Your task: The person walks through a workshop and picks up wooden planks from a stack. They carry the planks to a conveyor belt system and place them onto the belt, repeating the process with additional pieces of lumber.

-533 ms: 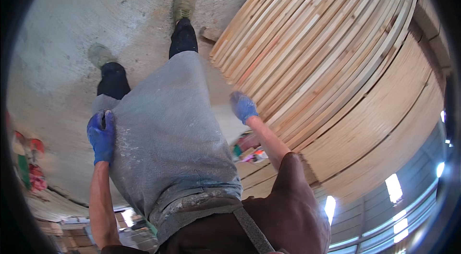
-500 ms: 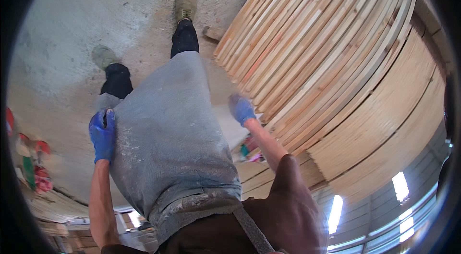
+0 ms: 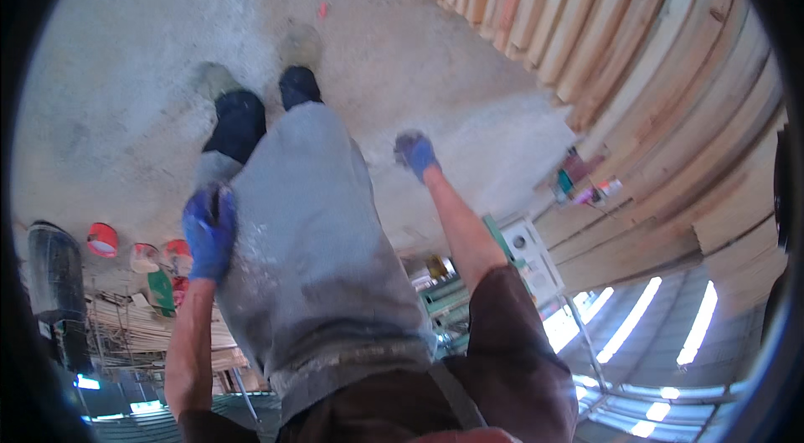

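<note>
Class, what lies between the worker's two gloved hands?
In the head view, from left hand to right hand: the grey apron, then concrete floor.

The grey apron [image 3: 310,183] is blotched with whitish smears. At its left edge, the left glove [image 3: 209,229] is coloured blue and stained dark; to its right, the blue right glove [image 3: 414,151] is darkened at the fingers. Below the apron, a shirt [image 3: 519,326] is coloured dark brown; above it, trousers [image 3: 236,129] are coloured black. Around it, the floor [image 3: 151,66] is mottled grey and beige. Right of it, boards [image 3: 586,20] are striped tan and cream, with one strip tinted pinkish red.
</note>
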Tool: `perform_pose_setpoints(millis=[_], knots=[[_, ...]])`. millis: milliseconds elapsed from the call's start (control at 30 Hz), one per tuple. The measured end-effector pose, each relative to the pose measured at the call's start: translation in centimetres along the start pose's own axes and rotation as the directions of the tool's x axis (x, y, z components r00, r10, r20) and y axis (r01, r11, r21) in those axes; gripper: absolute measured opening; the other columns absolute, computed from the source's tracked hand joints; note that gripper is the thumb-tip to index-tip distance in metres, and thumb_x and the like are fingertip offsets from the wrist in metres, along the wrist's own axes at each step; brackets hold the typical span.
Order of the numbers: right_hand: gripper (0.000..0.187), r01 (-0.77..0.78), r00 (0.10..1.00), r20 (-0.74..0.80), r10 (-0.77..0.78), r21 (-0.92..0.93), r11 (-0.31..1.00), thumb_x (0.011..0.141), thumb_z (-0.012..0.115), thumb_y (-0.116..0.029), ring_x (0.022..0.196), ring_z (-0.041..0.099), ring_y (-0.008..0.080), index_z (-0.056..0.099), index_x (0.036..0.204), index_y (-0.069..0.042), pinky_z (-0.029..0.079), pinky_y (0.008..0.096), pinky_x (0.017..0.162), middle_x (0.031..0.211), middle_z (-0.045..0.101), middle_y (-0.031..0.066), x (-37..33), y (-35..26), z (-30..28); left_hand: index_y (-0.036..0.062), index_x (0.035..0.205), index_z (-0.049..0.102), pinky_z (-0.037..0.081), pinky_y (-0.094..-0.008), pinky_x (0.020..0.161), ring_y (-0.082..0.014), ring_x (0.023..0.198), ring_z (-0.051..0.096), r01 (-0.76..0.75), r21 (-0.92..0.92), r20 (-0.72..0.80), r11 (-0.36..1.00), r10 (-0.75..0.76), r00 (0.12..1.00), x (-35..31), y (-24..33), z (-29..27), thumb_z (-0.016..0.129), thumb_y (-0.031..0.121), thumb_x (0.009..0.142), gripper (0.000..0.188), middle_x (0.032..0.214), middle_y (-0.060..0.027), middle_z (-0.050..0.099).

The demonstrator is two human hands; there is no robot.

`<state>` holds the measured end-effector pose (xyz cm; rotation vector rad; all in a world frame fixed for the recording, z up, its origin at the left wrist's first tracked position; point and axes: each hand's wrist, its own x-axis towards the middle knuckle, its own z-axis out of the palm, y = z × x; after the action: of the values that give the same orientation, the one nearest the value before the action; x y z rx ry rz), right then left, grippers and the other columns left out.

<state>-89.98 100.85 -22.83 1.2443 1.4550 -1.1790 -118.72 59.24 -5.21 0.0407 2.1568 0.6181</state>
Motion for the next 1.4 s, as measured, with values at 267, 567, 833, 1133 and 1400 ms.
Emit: perform_pose_setpoints(millis=[267,567,833,1133,1400], knots=[[0.043,0.175,0.903,-0.301,-0.307,-0.396,0.901,0.087,0.066,-0.041,0.092,0.067,0.0429,0.064,0.101,-0.001,0.053,0.0494,0.081,0.097,0.069,0.0256,7.1,-10.0,6.5,0.0025,0.100,0.068,0.049,-0.0486,0.085,-0.0395,0.090,0.064,-0.202,0.184,0.063,0.962,0.193,0.979,2.2,2.2,0.8,0.068,0.021,0.088,0.022,0.095,-0.0188,0.069],[0.035,0.235,0.773,-0.370,-0.515,-0.588,0.774,0.087,0.065,-0.035,0.095,0.067,0.0424,0.063,0.100,-0.002,0.054,0.0507,0.083,0.099,0.070,0.0242,26.2,-25.6,9.7,0.0014,0.113,0.064,0.044,-0.0495,0.100,-0.0385,0.109,0.060,-0.213,0.146,0.058,0.966,0.206,0.977,7.1,0.2,-2.7,0.066,0.016,0.090,0.027,0.114,-0.0183,0.067],[0.026,0.214,0.836,-0.299,-0.459,-0.593,0.776,0.088,0.063,-0.029,0.091,0.066,0.0443,0.062,0.098,-0.005,0.053,0.0511,0.079,0.094,0.068,0.0238,20.0,-24.6,8.6,0.0019,0.112,0.064,0.044,-0.0490,0.099,-0.0385,0.107,0.060,-0.184,0.097,0.038,0.978,0.181,0.983,5.9,-0.6,-2.4,0.069,0.016,0.090,0.027,0.111,-0.0185,0.067],[0.022,0.034,0.924,-0.256,-0.285,-0.687,0.726,0.090,0.057,-0.026,0.094,0.064,0.0438,0.062,0.093,-0.006,0.051,0.0509,0.080,0.096,0.067,0.0238,-0.5,-16.3,-1.2,0.0056,0.103,0.070,0.048,-0.0497,0.084,-0.0392,0.089,0.065,-0.200,0.008,-0.004,0.980,0.200,0.980,3.9,-1.4,-0.6,0.068,0.023,0.089,0.022,0.095,-0.0174,0.071],[0.021,0.069,0.988,0.008,-0.155,-0.918,0.391,0.092,0.054,-0.022,0.097,0.065,0.0421,0.068,0.097,-0.007,0.053,0.0497,0.084,0.102,0.068,0.0228,-14.7,-15.1,-7.5,0.0057,0.099,0.071,0.050,-0.0494,0.080,-0.0396,0.086,0.066,-0.009,-0.019,0.003,1.000,0.009,1.000,1.9,-2.5,-0.6,0.065,0.032,0.091,0.028,0.092,-0.0203,0.071]])
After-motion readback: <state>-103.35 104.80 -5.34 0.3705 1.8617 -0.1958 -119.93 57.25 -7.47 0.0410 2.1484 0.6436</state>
